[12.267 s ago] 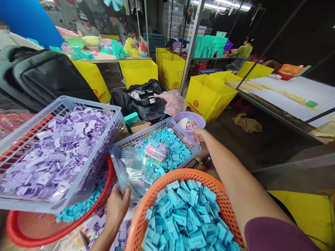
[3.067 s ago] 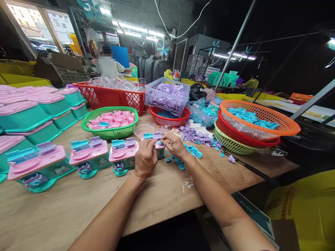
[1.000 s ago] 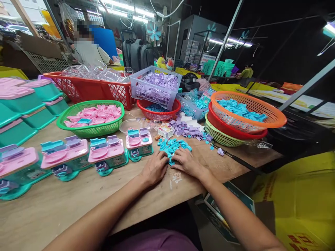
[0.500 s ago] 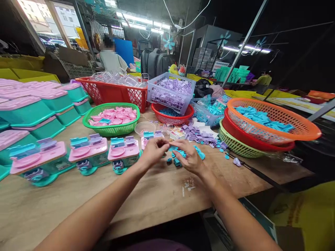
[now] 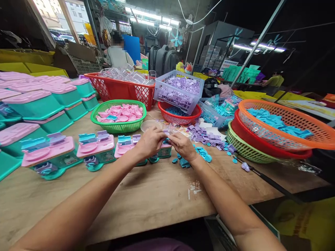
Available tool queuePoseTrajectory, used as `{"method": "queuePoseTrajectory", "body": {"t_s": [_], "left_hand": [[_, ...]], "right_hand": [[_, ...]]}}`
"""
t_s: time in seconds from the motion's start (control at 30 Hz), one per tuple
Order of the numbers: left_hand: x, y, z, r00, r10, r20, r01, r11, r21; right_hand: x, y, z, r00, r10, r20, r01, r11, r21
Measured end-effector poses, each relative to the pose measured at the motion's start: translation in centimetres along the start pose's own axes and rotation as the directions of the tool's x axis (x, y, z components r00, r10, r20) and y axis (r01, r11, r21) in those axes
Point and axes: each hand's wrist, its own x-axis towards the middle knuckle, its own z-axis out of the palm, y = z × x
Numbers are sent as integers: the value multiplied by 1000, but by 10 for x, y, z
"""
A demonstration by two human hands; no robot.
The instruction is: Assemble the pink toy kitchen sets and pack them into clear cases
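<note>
My left hand [image 5: 149,141] and my right hand [image 5: 183,145] meet over a pink-topped teal toy unit [image 5: 164,150] on the wooden table [image 5: 146,195]. Both hands are closed, fingertips pinched together on top of that unit; what they pinch is too small to make out. To its left stand more of these units in a row [image 5: 95,149]. Loose teal pieces [image 5: 202,152] lie just right of my right hand, and purple pieces [image 5: 201,132] lie beyond them.
A green basket of pink parts [image 5: 119,115], a red crate of clear covers [image 5: 123,87], a grey basket of purple parts [image 5: 179,89] on a red basket, and stacked orange, red and green baskets [image 5: 277,130] ring the work spot. Teal boxes [image 5: 34,108] pile up left. A person sits behind.
My hands rose from the loose teal pieces on the table and came together over the rightmost toy unit. The camera view shifted slightly.
</note>
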Motion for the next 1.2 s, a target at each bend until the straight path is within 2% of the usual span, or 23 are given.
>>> {"method": "queuePoseTrajectory", "body": {"t_s": [0.13,0.27,0.47,0.67,0.77,0.9,0.97,1.07,1.13,1.2], "left_hand": [[-7,-7,2,998,47,-38,-47,999,-15],[-11,-9,5,995,77,-66,-78,997,0],[-10,-10,8,995,71,-66,-72,997,-12],[-13,-8,5,994,104,-31,-104,995,-4],[-16,-3,4,990,130,46,-134,986,103],[-19,4,3,992,96,85,-113,967,229],[-23,9,2,994,83,69,-98,960,262],[-37,21,7,994,104,-15,-96,956,276],[-51,34,17,993,119,-24,-110,965,238],[-63,49,31,995,90,35,-95,981,168]], "right_hand": [[0,3,-4,998,-46,38,47,999,-13],[-3,6,-5,995,-98,24,99,995,-29],[0,5,-6,997,-35,70,37,999,-28],[0,2,-8,994,-54,92,61,996,-68],[-4,0,-10,990,-80,112,89,993,-80],[-10,-8,-13,991,-41,127,44,999,-26],[-18,-14,-15,994,-9,107,7,1000,12],[-39,-22,-18,993,112,24,-112,993,26],[-53,-26,-18,985,153,80,-149,988,-48],[-63,-29,-17,967,136,216,-104,983,-150]]}}
